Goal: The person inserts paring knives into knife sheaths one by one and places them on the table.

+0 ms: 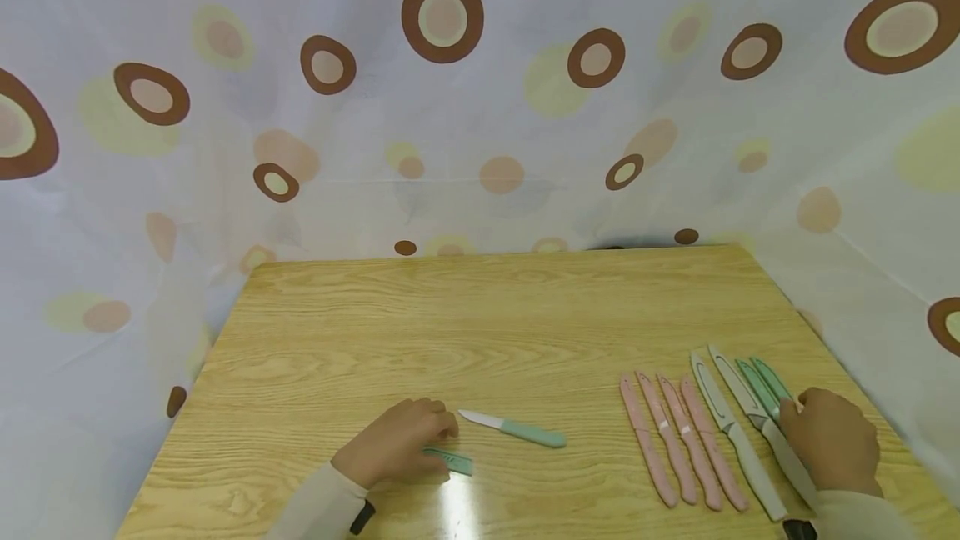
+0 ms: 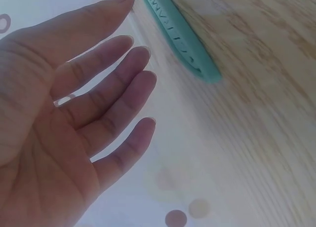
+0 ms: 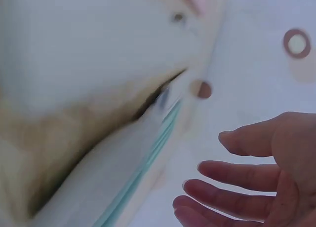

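My left hand (image 1: 405, 440) is relaxed, its slightly bent fingers apart in the left wrist view, close beside a green knife sheath (image 1: 453, 462) with raised lettering. Just beyond it lies a small paring knife (image 1: 525, 432) with a pale green handle and bare white blade, pointing left. Over at the right, my right hand (image 1: 832, 440) hovers by two green sheathed knives (image 1: 772, 382), hiding their handles. The right wrist view shows its fingers loosely spread, holding nothing, beside the green knives (image 3: 143, 172).
Left of the right hand, two larger white-sheathed knives (image 1: 738, 440) lie side by side. Several pink sheathed knives (image 1: 678, 440) are lined up next to them. Everything lies on a wooden table (image 1: 420, 323); a spotted curtain (image 1: 510, 123) hangs behind and at its sides.
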`<action>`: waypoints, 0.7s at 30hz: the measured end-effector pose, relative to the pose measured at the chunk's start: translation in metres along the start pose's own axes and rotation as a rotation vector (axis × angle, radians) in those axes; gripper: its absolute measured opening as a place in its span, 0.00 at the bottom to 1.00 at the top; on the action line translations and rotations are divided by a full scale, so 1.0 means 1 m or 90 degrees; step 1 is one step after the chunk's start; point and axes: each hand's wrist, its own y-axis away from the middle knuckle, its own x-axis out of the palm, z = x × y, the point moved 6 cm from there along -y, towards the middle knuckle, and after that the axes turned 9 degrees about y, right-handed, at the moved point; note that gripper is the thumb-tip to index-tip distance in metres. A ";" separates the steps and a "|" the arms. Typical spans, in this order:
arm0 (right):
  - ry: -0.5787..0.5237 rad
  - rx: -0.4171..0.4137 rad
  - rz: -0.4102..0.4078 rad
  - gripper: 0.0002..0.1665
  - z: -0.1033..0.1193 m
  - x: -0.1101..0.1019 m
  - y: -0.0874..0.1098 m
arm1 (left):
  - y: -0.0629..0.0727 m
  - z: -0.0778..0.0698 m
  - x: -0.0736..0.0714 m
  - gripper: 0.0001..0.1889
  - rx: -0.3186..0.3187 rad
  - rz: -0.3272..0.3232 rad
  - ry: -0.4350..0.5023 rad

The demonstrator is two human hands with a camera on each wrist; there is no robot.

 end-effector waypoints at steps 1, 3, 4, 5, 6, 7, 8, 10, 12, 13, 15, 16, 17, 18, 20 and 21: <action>-0.006 -0.011 -0.020 0.25 0.010 -0.003 0.002 | 0.000 -0.001 0.000 0.19 -0.001 0.001 -0.001; -0.017 -0.038 -0.067 0.24 0.029 -0.008 0.006 | -0.002 -0.002 -0.001 0.19 -0.004 0.002 -0.003; -0.021 -0.053 -0.089 0.24 0.039 -0.009 0.008 | -0.002 -0.002 -0.001 0.18 -0.005 0.003 -0.005; -0.027 -0.066 -0.108 0.23 0.049 -0.010 0.010 | -0.003 -0.003 -0.001 0.18 -0.005 0.003 -0.007; -0.032 -0.080 -0.127 0.23 0.059 -0.010 0.012 | -0.003 -0.004 -0.001 0.18 -0.005 0.003 -0.008; -0.035 -0.092 -0.134 0.22 0.068 -0.010 0.013 | -0.004 -0.004 -0.001 0.18 -0.007 0.001 -0.011; -0.038 -0.105 -0.142 0.22 0.077 -0.009 0.015 | -0.004 -0.005 -0.001 0.18 -0.008 -0.002 -0.013; -0.044 -0.127 -0.145 0.21 0.096 -0.008 0.016 | -0.005 -0.005 0.001 0.18 -0.012 -0.005 -0.020; -0.051 -0.148 -0.130 0.21 0.114 -0.008 0.018 | -0.006 -0.005 0.003 0.17 -0.014 -0.007 -0.028; -0.052 -0.161 -0.129 0.20 0.124 -0.008 0.020 | -0.006 -0.004 0.004 0.16 -0.018 -0.006 -0.031; -0.060 -0.188 -0.132 0.19 0.142 -0.007 0.023 | -0.007 -0.003 0.007 0.15 -0.025 0.000 -0.032; -0.066 -0.199 -0.130 0.19 0.151 -0.007 0.025 | -0.007 -0.003 0.008 0.15 -0.029 0.004 -0.033; -0.069 -0.212 -0.132 0.19 0.159 -0.006 0.027 | -0.007 -0.002 0.009 0.14 -0.033 0.009 -0.034; -0.071 -0.223 -0.137 0.18 0.166 -0.005 0.029 | -0.007 -0.002 0.010 0.14 -0.038 0.014 -0.034; -0.079 -0.238 -0.137 0.18 0.180 -0.003 0.031 | -0.007 -0.001 0.012 0.13 -0.045 0.022 -0.034; -0.083 -0.244 -0.139 0.17 0.185 -0.003 0.032 | -0.007 -0.001 0.012 0.13 -0.048 0.025 -0.033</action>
